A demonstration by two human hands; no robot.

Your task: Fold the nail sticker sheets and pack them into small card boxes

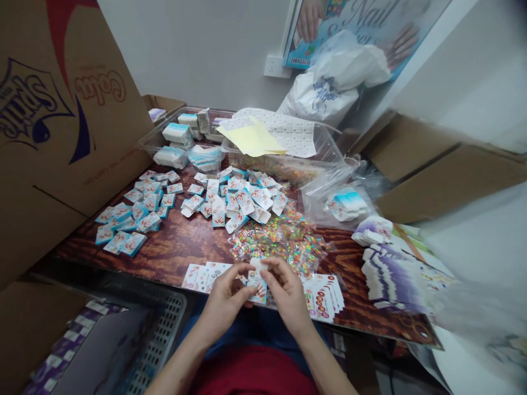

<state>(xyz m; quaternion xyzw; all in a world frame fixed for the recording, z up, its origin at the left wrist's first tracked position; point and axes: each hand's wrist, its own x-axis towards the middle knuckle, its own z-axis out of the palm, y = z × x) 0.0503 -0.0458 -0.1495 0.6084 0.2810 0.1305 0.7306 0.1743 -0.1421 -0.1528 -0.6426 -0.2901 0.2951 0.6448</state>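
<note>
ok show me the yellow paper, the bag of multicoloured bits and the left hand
yellow paper (252, 137), head view, top sheet's middle
bag of multicoloured bits (280, 244), head view, bag's middle
left hand (224, 304), head view, back of hand

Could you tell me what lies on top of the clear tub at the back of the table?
A yellow sheet and white printed sheets partly cover the tub; colourful packets show at its front, the rest hidden.

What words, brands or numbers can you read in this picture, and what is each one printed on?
"Nail": large blue script on the glossy nail poster.
"20BAGS": small print at that poster's lower edge.
"Sprite", probably: blue lettering on the brown cardboard box flap.
"Cola", probably: red script on that flap.
Too blurred or small to read: blue print on the white plastic bag and print on the white-and-blue cards.
</note>
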